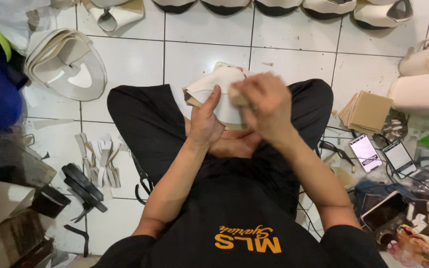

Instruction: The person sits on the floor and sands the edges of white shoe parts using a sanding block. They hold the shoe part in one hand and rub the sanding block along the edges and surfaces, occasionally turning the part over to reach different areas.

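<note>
My left hand [205, 121] and right hand [266, 106] both grip one cream shoe-upper piece [219, 84] over my lap, mid-work, not yet set down. Stack of same cream pieces [65, 64] lies far left on the floor; tan sheets [368, 111] right.

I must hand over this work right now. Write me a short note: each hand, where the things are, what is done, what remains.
Left hand: holds the cream shoe-upper piece from below, thumb on its face.
Right hand: closed on the piece's right edge, pressing or folding it over the lap.
Things: stack of cut cream pieces on the tiled floor far left; black scissors by the left thigh; tan squares at right; finished-looking cream shoes along the top.
Done: cannot tell how far this piece is.
Left: the piece in hand is not yet set down.
</note>
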